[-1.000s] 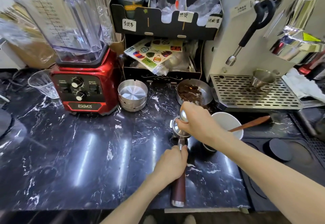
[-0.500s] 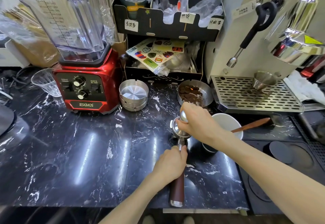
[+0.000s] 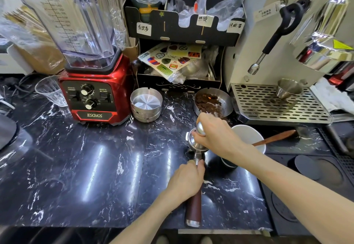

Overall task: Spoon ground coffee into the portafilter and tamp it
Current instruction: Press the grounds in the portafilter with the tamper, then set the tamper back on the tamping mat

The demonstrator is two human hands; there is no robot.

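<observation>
Centre frame: right hand [image 3: 216,134] fingers closed round tamper [image 3: 200,128], pressing into portafilter [image 3: 193,142] on desk [image 3: 86,167]. Left hand [image 3: 186,181] clamps handle. Risk: off-axis push tips basket, spills grounds; elbow near cup [image 3: 249,136].

Right hand [image 3: 216,134] pressing tamper [image 3: 200,127] into portafilter [image 3: 193,144], left hand [image 3: 186,181] gripping handle [image 3: 193,212]

portafilter [image 3: 193,201]: brushed metal basket, smooth dark wood handle with metal end cap | tamper [image 3: 200,128]: polished metal | counter [image 3: 86,167]: glossy black marble (white veins, bright glare) | blender [image 3: 92,98]: shiny red base, clear plastic jug | drip tray [image 3: 277,105]: perforated metal | cup [image 3: 249,134]: white paper, matt
</observation>
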